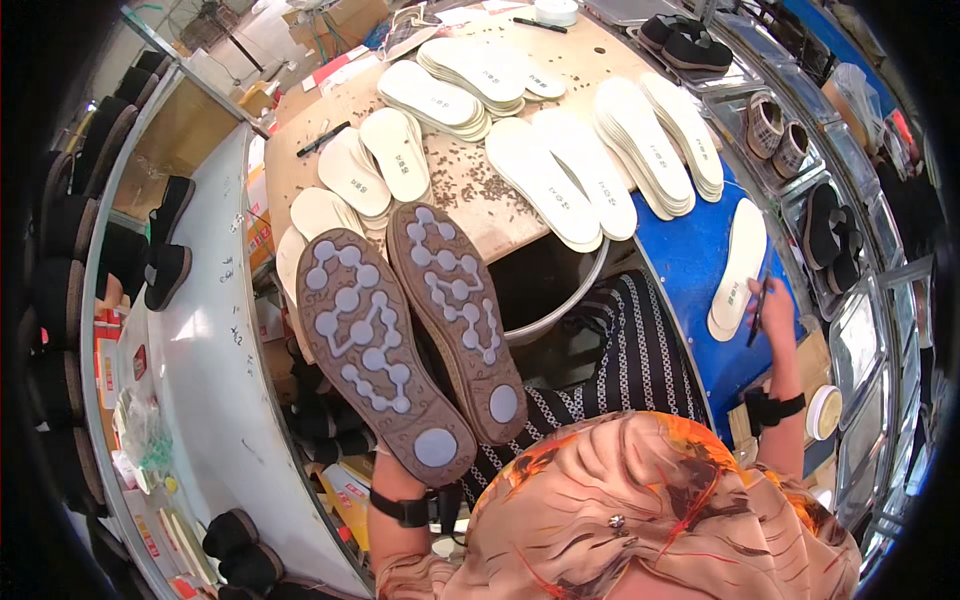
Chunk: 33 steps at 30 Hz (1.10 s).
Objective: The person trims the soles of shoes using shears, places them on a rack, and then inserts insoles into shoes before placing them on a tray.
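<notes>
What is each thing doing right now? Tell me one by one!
Left hand: hidden behind the shoes it holds up.
Pair of shoes: held up, brown soles facing the camera.
Right hand: gripping a dark pen.
Pen: tip on a single insole.
Single insole: lying flat on blue surface.
Insole stacks: piled on the table.

Bright, even overhead light, daylight-like; glare on the white panel (205,330) at left and on the metal trays (860,340) at right; soft short shadows; centre sharp; heavy fisheye bending straight edges; black vignette corners; rim detail smeared, slightly soft.
</notes>
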Available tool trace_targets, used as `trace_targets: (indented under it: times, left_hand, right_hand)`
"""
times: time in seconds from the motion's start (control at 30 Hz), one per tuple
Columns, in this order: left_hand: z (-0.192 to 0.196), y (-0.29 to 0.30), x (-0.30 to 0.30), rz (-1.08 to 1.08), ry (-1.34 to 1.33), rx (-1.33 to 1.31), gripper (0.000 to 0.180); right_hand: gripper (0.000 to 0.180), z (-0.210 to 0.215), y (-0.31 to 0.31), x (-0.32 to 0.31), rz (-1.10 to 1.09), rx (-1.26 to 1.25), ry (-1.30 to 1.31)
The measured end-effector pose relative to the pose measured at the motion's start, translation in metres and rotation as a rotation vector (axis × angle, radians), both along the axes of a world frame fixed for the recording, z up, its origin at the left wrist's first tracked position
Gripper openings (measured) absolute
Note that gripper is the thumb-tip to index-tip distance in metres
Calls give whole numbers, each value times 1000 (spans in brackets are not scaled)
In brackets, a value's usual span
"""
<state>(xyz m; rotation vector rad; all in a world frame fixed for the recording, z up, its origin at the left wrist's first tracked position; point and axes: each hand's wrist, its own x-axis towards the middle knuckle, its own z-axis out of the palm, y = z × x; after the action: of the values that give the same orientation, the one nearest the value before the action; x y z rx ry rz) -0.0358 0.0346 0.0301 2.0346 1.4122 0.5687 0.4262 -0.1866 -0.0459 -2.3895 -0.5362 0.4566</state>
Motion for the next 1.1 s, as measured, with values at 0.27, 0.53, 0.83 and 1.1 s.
trace_targets:
  times: [0.27,0.53,0.83,1.1]
  left_hand:
    - [-12,-11,15,108,-29,-183,32]
    - [-20,0,10,150,-11,-363,37]
    - [-20,-6,2,-181,56,91,34]
    - [97,94,-101,-11,55,-693,34]
  right_hand:
    - [50,5,-15,31,-130,-674,3]
    - [52,61,67,-44,277,-353,-70]
    - [41,100,186,-158,1146,-236,-140]
    - [34,117,342,-244,1524,-110,-128]
